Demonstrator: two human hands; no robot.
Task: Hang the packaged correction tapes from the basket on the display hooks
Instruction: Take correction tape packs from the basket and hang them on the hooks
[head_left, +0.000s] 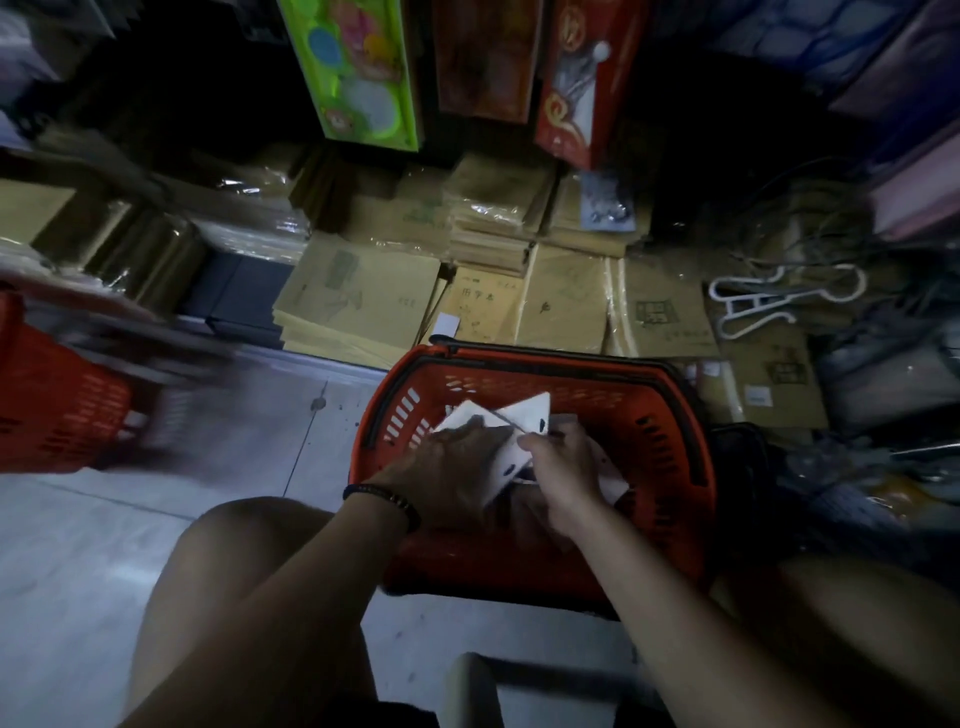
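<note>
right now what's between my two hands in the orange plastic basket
Between the left hand and right hand lie white flat card packages, gripped by both inside the orange plastic basket, as the head view shows.

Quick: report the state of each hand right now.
Left hand: grips packaged correction tapes inside the basket.
Right hand: pinches one of those packs.

Printed characters on the brown notebooks (483, 306) are unreadably blurred.
</note>
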